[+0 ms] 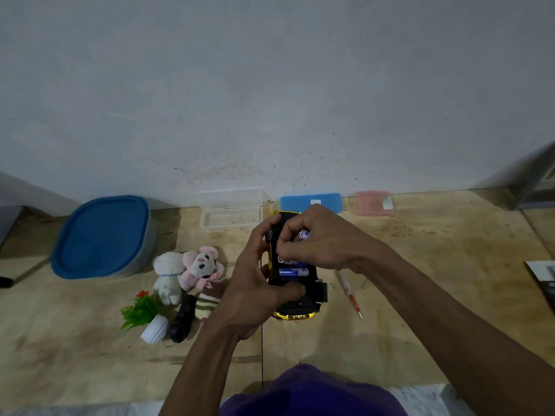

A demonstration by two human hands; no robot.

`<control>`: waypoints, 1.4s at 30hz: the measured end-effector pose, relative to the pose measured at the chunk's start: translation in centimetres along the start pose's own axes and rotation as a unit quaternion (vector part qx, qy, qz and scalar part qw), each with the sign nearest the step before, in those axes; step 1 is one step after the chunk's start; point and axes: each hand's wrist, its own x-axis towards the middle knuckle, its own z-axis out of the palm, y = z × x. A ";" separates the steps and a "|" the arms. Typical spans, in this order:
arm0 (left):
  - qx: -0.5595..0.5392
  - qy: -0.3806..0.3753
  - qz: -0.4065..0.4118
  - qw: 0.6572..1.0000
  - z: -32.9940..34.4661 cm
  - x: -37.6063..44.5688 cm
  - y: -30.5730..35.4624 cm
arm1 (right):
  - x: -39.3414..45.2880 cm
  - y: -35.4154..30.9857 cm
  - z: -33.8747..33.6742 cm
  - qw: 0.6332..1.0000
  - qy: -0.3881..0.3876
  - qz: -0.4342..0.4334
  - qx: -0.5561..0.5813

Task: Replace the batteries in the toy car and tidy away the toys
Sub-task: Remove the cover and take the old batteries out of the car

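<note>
A gold toy car lies upside down, its black underside up and the battery bay open. My left hand grips the car from the left, thumb across the underside. Two blue batteries lie in the bay. My right hand pinches a third blue-and-white battery over the bay's far end. A white plush, a pink panda plush and a striped plush lie to the left on the floor.
A blue-lidded tub stands at the left. An open clear plastic box, a blue case and a pink box line the wall. A small potted fake plant, a black cylinder and a red-and-white pen lie nearby.
</note>
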 end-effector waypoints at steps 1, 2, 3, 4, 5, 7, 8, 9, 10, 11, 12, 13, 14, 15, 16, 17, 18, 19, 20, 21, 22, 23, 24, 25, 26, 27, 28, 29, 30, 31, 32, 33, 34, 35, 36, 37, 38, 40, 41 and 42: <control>-0.004 0.000 -0.002 1.000 -0.1 0.1 0.0 | -0.1 0.0 0.0 1.000 -0.002 -0.009 -0.003; -0.006 0.000 -0.004 1.000 -0.1 0.1 0.0 | -0.1 0.1 0.0 1.000 -0.003 -0.017 -0.006; -0.008 0.000 -0.007 1.000 -0.1 0.1 0.0 | -0.1 0.2 0.0 1.000 -0.003 -0.025 -0.010; -0.008 0.001 -0.009 1.000 -0.1 0.1 0.1 | -0.1 0.3 0.0 0.999 -0.003 -0.032 -0.014; -0.009 0.003 -0.011 1.000 -0.2 0.2 0.1 | -0.1 0.4 0.1 0.999 -0.006 -0.039 -0.018; -0.011 0.006 -0.010 1.000 -0.3 0.3 0.2 | -0.3 0.7 0.1 0.998 -0.020 -0.056 -0.023; -0.011 0.007 -0.008 1.000 -0.4 0.3 0.3 | -0.4 0.8 0.0 0.997 -0.031 -0.066 -0.025; -0.012 0.006 -0.007 1.000 -0.4 0.3 0.3 | -0.4 0.8 -0.1 0.996 -0.040 -0.076 -0.029; -0.014 0.003 -0.007 1.000 -0.5 0.3 0.3 | -0.5 0.8 -0.2 0.995 -0.046 -0.084 -0.033; -0.015 0.000 -0.007 1.000 -0.5 0.4 0.3 | -0.4 0.9 -0.2 0.994 -0.049 -0.088 -0.040; -0.014 -0.003 -0.007 1.000 -0.6 0.4 0.3 | -0.4 1.0 -0.3 0.993 -0.051 -0.092 -0.050; -0.012 -0.004 -0.007 1.000 -0.6 0.4 0.2 | -0.4 1.0 -0.2 0.992 -0.051 -0.099 -0.062; -0.010 -0.007 -0.005 1.000 -0.6 0.4 0.2 | -0.5 1.0 -0.1 0.991 -0.047 -0.107 -0.069; -0.009 -0.010 -0.003 1.000 -0.7 0.5 0.1 | -0.5 1.0 -0.1 0.990 -0.038 -0.114 -0.067; -0.008 -0.011 -0.002 1.000 -0.7 0.5 0.1 | -0.6 1.0 -0.1 0.992 -0.023 -0.116 -0.044; -0.008 -0.008 -0.003 1.000 -0.8 0.4 0.1 | -0.7 1.0 -0.2 0.994 -0.006 -0.109 0.008; -0.009 -0.004 -0.005 1.000 -0.9 0.4 0.0 | -0.9 1.0 -0.4 0.992 0.007 -0.093 0.089; -0.011 0.001 -0.009 1.000 -1.0 0.3 0.0 | -1.1 1.0 -0.6 0.978 0.014 -0.071 0.195; -0.014 0.005 -0.012 1.000 -1.1 0.3 -0.1 | -1.3 1.1 -0.9 0.948 0.013 -0.043 0.314; -0.018 0.010 -0.015 1.000 -1.2 0.2 -0.2 | -1.4 1.1 -1.1 0.906 0.009 -0.014 0.422; -0.023 0.015 -0.015 1.000 -1.3 0.1 -0.3 | -1.6 1.2 -1.2 0.866 0.008 0.010 0.501; -0.025 0.019 -0.015 0.999 -1.4 0.1 -0.4 | -1.8 1.3 -1.3 0.838 0.015 0.028 0.545; -0.026 0.018 -0.013 0.999 -1.6 0.0 -0.4 | -1.9 1.4 -1.3 0.826 0.031 0.045 0.562; -0.026 0.015 -0.009 1.000 -1.7 0.0 -0.5 | -2.2 1.4 -1.3 0.831 0.052 0.062 0.550; -0.026 0.011 -0.006 1.000 -1.8 0.0 -0.5 | -2.5 1.4 -1.2 0.853 0.075 0.080 0.511; -0.028 0.007 -0.003 1.000 -1.8 -0.1 -0.4 | -3.0 1.4 -0.9 0.883 0.092 0.095 0.449; -0.029 0.006 0.000 1.000 -1.9 0.0 -0.3 | -3.6 1.3 -0.6 0.913 0.099 0.102 0.382; -0.032 0.006 0.003 0.999 -1.9 0.0 -0.2 | -4.1 1.2 -0.1 0.935 0.096 0.102 0.325; -0.032 0.005 0.009 0.999 -1.9 0.1 -0.2 | -4.5 1.3 0.5 0.948 0.090 0.099 0.288; -0.028 0.005 0.016 0.999 -1.9 0.1 -0.1 | -4.9 1.4 1.0 0.955 0.084 0.096 0.268; -0.020 0.008 0.024 0.999 -1.9 0.2 -0.1 | -5.2 1.6 1.4 0.958 0.080 0.095 0.260; -0.010 0.012 0.031 0.999 -1.9 0.3 -0.1 | -5.3 1.7 1.7 0.958 0.079 0.097 0.259; 0.000 0.014 0.037 0.999 -1.8 0.3 0.0 | -5.4 1.8 1.9 0.956 0.079 0.103 0.264; 0.009 0.014 0.042 0.999 -1.8 0.4 0.0 | -5.4 1.9 2.0 0.952 0.078 0.112 0.273; 0.016 0.013 0.045 0.999 -1.8 0.4 0.0 | -5.4 1.9 2.1 0.948 0.075 0.122 0.285; 0.021 0.010 0.049 0.999 -1.8 0.5 0.0 | -5.4 1.8 2.1 0.942 0.069 0.132 0.300; 0.025 0.008 0.052 0.998 -1.7 0.5 0.0 | -5.4 1.6 2.0 0.936 0.062 0.141 0.315; 0.034 0.007 0.060 0.998 -1.6 0.5 -0.1 | -5.4 1.5 1.9 0.926 0.049 0.152 0.343; 0.036 0.009 0.061 0.997 -1.6 0.6 -0.2 | -5.3 1.4 1.9 0.922 0.047 0.156 0.352; 0.037 0.012 0.061 0.997 -1.6 0.6 -0.2 | -5.3 1.4 1.9 0.919 0.045 0.160 0.358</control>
